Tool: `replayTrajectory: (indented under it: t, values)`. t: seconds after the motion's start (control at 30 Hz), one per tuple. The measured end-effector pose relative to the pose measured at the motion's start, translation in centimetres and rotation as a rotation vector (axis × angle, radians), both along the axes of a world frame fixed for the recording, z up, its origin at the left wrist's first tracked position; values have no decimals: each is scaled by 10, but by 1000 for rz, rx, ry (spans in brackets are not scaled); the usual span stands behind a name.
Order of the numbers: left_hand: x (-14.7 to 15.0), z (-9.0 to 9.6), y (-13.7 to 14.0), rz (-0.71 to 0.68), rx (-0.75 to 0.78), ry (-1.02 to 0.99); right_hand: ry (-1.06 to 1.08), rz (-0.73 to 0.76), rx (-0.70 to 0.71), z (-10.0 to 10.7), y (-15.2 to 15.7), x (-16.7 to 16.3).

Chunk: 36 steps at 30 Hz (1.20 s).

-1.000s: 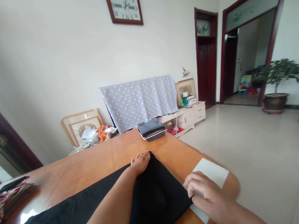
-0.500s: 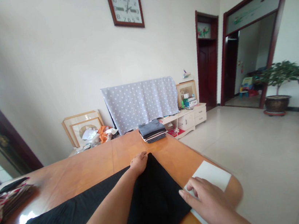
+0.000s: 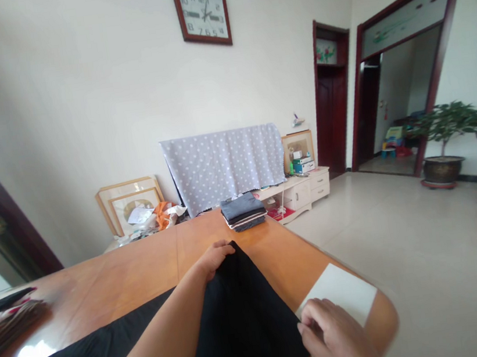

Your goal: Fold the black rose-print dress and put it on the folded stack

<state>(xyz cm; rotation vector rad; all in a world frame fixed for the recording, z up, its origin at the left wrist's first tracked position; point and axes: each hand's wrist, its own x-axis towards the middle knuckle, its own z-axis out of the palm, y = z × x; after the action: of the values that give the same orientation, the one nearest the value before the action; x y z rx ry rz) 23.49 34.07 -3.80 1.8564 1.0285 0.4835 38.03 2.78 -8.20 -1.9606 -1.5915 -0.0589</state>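
Your left hand [image 3: 217, 258] grips the black cloth [image 3: 243, 318] by its far corner on the wooden table [image 3: 139, 262]; your forearm [image 3: 166, 334] hides part of it and the view's bottom edge cuts it off. Your right hand [image 3: 335, 329] curls at its right edge, fingers masking whether they pinch it; I can't tell. That hand partly covers a white sheet [image 3: 341, 288].

Left hand [image 3: 217, 258] outstretched; right hand [image 3: 336, 329] curled

Cloth [image 3: 245, 330] is plain black; table [image 3: 144, 261] orange-brown; sheet [image 3: 338, 288] white; drape [image 3: 228, 165] pale grey, white-dotted; clock [image 3: 202, 12] framed red-brown; door [image 3: 330, 113] dark red.
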Motion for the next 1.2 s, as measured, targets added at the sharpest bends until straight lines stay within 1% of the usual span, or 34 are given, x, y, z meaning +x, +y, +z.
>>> replayTrajectory:
  t: [0.1, 0.2, 0.33, 0.47, 0.57, 0.63, 0.77, 0.83, 0.93, 1.03, 1.1, 1.2]
  values:
    - [-6, 2, 3, 26, -5, -70, 10, 1, 20, -1, 0, 0]
    - [-2, -2, 6, 88, 44, -55, 30, -1, 32, -2, 0, 1]
    - [8, -12, 7, 162, 173, 83, 35, -10, 25, -6, 0, 0]
    - [15, -21, 4, 201, 336, 254, -6, -71, 6, -11, 2, -4]
    - [16, -24, -1, 215, 423, 314, -30, -66, -19, -12, 4, -3]
    - [16, -23, -4, 214, 475, 343, -33, -44, -34, -11, 5, -2]
    - [14, -14, -13, 142, 690, 393, -32, 31, -63, -7, 4, 1]
    - [13, -10, -17, 69, 743, 382, -29, 43, -78, -6, 3, 0]
    - [11, -9, -24, -68, 744, 366, -25, 41, -101, -5, 3, -2]
    - [9, -12, -31, -183, 732, 366, -30, 27, -112, -5, 2, -3]
    - [8, -15, -35, -222, 722, 374, -35, 18, -111, -4, 2, -4]
    - [9, -18, -40, -244, 687, 409, -42, 17, -99, -4, 2, -5]
